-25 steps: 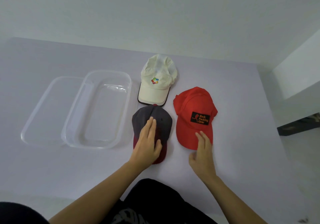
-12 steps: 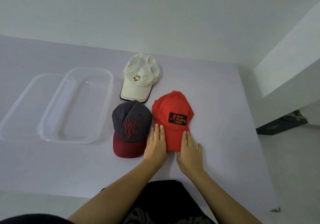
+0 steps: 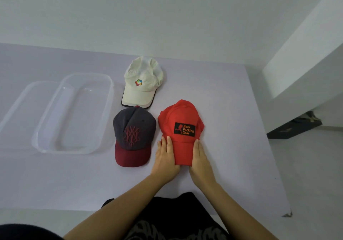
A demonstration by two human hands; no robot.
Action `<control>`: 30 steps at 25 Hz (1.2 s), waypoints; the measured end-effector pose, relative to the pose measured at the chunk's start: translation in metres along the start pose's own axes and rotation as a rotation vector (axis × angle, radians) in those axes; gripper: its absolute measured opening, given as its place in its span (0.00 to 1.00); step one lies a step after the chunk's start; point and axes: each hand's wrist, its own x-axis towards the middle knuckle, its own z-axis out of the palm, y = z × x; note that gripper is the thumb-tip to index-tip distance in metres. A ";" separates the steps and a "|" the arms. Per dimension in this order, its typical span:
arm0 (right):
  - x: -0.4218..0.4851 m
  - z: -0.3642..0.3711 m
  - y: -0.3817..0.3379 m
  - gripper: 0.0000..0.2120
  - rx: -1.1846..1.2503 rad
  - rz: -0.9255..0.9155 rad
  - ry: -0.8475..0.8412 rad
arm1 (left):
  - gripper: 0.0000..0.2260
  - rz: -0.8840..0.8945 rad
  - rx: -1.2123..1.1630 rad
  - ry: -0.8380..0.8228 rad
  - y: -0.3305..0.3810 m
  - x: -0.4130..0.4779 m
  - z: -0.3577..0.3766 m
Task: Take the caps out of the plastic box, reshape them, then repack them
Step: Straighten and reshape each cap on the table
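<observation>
Three caps lie on the pale table. A red cap with a black patch sits nearest me, its brim squeezed narrow between my hands. My left hand presses the brim's left edge and my right hand presses its right edge. A grey cap with a dark red brim rests just to the left, untouched. Beyond them lies a crumpled white cap. The clear plastic box stands empty at the left.
The box's clear lid lies flat on the left side of the box. The table's right edge drops to the floor, where a dark object sits by a white wall.
My left hand left the grey cap and joined my right hand on the red cap's brim. Both hands now curl the brim inward, so it looks narrower.
</observation>
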 end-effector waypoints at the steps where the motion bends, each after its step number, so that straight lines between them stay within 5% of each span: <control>1: 0.000 -0.002 -0.001 0.32 0.038 0.000 0.019 | 0.36 0.019 -0.028 -0.008 0.000 -0.001 -0.003; 6: 0.005 -0.010 0.011 0.30 0.028 -0.004 -0.035 | 0.38 0.079 -0.093 -0.041 -0.004 -0.001 -0.002; 9: -0.001 -0.008 0.011 0.31 0.081 0.019 -0.016 | 0.42 -0.055 -0.245 -0.021 0.006 0.002 -0.011; 16: 0.000 -0.007 0.001 0.31 0.488 0.096 -0.056 | 0.27 -0.014 -0.582 -0.077 0.022 -0.015 -0.025; 21: -0.004 -0.025 -0.016 0.30 0.638 0.131 -0.147 | 0.29 -0.026 -0.796 -0.151 0.032 -0.021 -0.031; 30: -0.012 -0.026 0.014 0.30 0.349 -0.004 -0.036 | 0.30 0.029 -0.365 0.071 -0.007 -0.007 -0.022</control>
